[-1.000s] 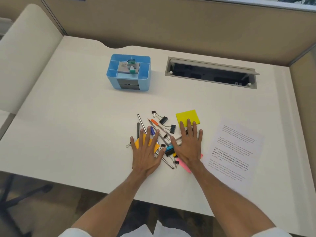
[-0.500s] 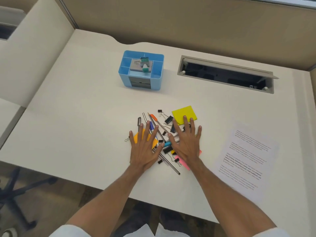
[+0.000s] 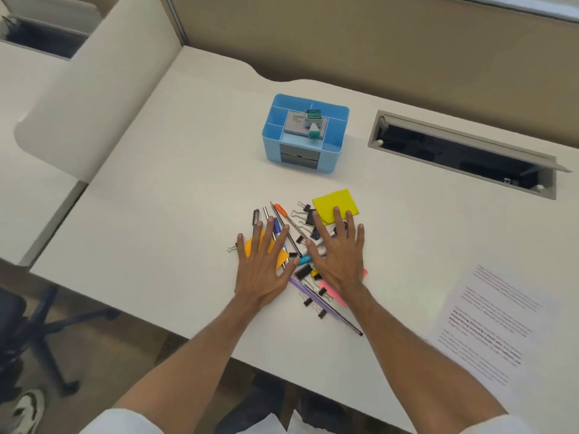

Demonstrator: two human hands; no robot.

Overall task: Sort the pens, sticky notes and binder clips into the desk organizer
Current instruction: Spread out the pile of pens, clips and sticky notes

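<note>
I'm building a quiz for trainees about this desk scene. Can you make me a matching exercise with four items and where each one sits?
1 yellow sticky notes
2 orange sticky notes
3 blue organizer
4 printed sheet

A partly under the left hand
B apart, to the right of both hands
C under the fingertips of the right hand
D apart, beyond both hands

Pairs: 1-C, 2-A, 3-D, 4-B

Both hands flat, fingers spread, on the messy pile. Left hand (image 3: pixel 263 274) covers the orange sticky notes (image 3: pixel 250 245) and pens (image 3: pixel 277 228); right hand (image 3: pixel 340 264) covers binder clips (image 3: pixel 309 218), fingertips on the yellow sticky notes (image 3: pixel 333 202). Blue desk organizer (image 3: pixel 272 148) at 12 o'clock from the pile, printed sheet (image 3: pixel 495 324) at 4.
</note>
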